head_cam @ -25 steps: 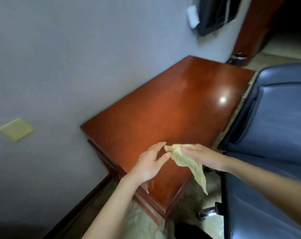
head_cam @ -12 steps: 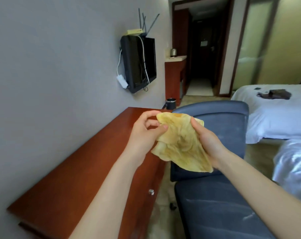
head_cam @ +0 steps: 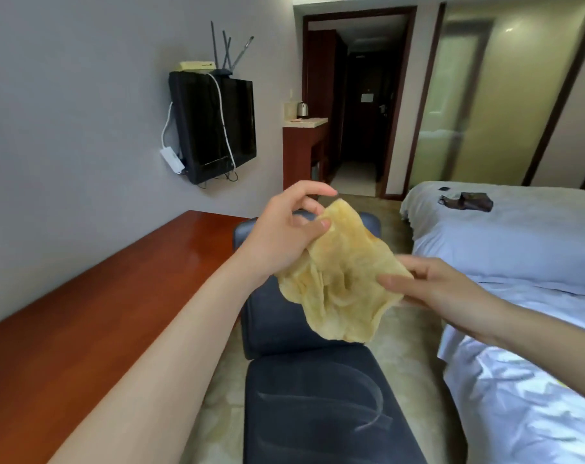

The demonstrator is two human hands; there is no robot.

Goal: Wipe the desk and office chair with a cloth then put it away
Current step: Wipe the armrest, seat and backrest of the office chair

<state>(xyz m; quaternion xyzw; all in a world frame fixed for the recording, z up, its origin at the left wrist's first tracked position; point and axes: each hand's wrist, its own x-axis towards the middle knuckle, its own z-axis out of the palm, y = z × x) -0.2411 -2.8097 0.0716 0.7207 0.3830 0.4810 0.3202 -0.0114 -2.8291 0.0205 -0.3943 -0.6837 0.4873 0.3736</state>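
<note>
Both hands hold a thin, limp yellow cloth [head_cam: 343,276] up in the air, spread between them above the office chair [head_cam: 311,390], clear of the desk [head_cam: 93,313]. The left hand [head_cam: 284,236] pinches the cloth's upper left edge between thumb and curled fingers, the forefinger stretched out above. The right hand [head_cam: 441,289] pinches the right edge, thumb on the near face and fingers behind the fabric. The cloth is crumpled and creased, with soft folds running down its middle and a rounded, wavy lower edge hanging free; patches of it look darker and stained.

The desk is long and narrow, of glossy reddish-brown wood, and its far long edge runs against the grey wall. The chair stands just beside the desk's near long edge; it is padded in smooth dark blue leather-like material with curved stitched seams on the seat.

On the wall above the desk's far end hangs a flat black television [head_cam: 217,128] with a white cable down its side and a router [head_cam: 224,61] with thin antennas on top. To the right lies a bed [head_cam: 518,249] in rumpled white linen with a small dark bag [head_cam: 468,201] on it.
</note>
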